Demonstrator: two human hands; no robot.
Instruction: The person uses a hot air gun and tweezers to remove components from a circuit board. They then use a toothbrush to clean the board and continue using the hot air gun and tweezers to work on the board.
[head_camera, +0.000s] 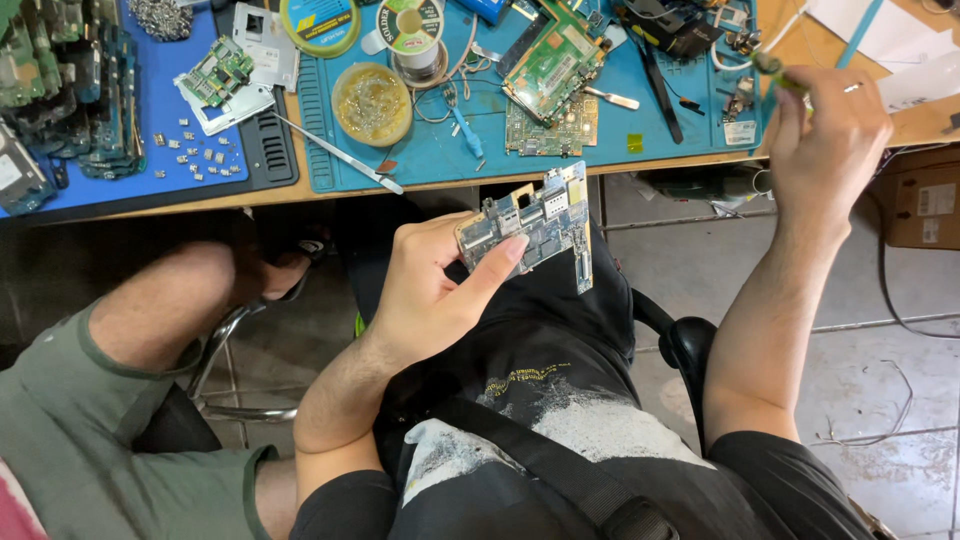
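My left hand (430, 290) grips a small grey phone circuit board (540, 225) with metal shields, held over my lap below the desk edge. My thumb lies across its lower left face. My right hand (825, 135) is raised at the desk's right end, fingers pinched on a thin green-handled tool (775, 68) that points toward the blue work mat (680, 130). A ring shows on one finger.
The mat carries green circuit boards (555, 70), a round tin of yellowish flux (372, 103), solder spools (410, 28), tweezers (340, 155) and black tools. A second blue mat (150, 180) at left holds stacked boards and small metal parts. Another person's leg (150, 310) is at left.
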